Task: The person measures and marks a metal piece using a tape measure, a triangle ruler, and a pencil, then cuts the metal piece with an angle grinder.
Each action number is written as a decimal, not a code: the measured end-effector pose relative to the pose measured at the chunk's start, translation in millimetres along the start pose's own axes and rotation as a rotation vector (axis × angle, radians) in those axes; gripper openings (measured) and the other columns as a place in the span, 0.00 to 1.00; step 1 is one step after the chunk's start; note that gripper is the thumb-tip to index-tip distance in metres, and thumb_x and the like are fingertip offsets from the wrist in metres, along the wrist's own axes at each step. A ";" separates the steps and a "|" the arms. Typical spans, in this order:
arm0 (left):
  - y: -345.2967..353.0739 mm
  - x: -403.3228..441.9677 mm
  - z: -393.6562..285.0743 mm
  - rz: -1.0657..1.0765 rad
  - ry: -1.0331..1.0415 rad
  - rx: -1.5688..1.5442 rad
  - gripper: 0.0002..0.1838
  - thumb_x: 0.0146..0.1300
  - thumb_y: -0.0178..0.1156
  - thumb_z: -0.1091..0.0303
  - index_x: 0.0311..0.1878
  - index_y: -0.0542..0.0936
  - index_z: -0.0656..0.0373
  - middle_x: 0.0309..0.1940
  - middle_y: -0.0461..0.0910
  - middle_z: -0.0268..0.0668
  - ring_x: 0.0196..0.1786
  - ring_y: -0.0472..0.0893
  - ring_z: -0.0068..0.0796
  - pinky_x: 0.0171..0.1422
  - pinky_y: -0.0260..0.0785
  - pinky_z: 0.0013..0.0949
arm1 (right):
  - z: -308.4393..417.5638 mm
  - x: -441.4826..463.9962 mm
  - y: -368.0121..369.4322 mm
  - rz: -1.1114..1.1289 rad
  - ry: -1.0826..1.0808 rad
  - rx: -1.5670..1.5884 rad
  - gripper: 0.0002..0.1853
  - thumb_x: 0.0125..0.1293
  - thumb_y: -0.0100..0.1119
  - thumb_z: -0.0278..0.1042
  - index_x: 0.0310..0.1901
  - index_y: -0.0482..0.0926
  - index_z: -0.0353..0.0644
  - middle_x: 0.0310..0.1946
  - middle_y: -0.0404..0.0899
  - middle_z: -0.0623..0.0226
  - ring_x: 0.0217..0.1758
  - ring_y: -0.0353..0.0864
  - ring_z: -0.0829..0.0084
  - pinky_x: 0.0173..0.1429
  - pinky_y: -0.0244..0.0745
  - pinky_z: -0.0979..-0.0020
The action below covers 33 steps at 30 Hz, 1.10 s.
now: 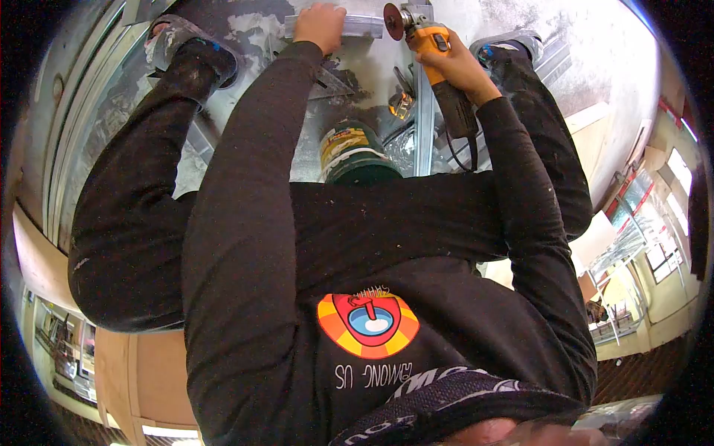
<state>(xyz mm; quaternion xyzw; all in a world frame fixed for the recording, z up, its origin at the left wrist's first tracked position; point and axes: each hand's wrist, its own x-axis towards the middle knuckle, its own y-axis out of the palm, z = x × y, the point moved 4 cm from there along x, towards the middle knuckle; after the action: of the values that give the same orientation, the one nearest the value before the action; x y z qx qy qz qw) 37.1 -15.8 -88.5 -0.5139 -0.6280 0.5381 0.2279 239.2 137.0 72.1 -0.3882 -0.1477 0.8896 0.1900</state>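
Note:
At the top centre, my left hand [320, 27] is closed over a grey metal profile [362, 27]. My right hand [459, 68] is wrapped round a yellow and black angle grinder [431, 39]. The grinder's reddish disc [394, 21] stands just right of the profile's end; a narrow gap appears between them. Whether the disc is spinning, I cannot tell. A long metal strip [424, 134] runs beneath the grinder.
A green bucket [362, 167] stands near my legs. A yellow and black tape measure [401, 105] and a metal triangular piece [327, 83] lie on the floor [245, 41]. My shoes are at either side. Long metal profiles [82, 141] lie at the left.

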 end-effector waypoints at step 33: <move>-28.4 -29.5 -16.7 -0.313 -0.079 0.091 0.19 0.61 0.58 0.69 0.55 0.78 0.61 0.46 0.80 0.42 0.53 0.79 0.43 0.58 0.73 0.43 | -16.4 20.6 9.5 0.001 -0.032 -0.222 0.52 0.52 0.77 0.57 0.71 0.63 0.35 0.52 0.83 0.49 0.54 0.85 0.57 0.58 0.79 0.62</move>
<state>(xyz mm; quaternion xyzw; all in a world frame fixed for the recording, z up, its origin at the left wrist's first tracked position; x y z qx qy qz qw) 50.6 -31.6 -49.5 -0.3773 -0.6837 0.5440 0.3070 236.4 139.8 44.4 -0.3928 -0.2484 0.8738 0.1431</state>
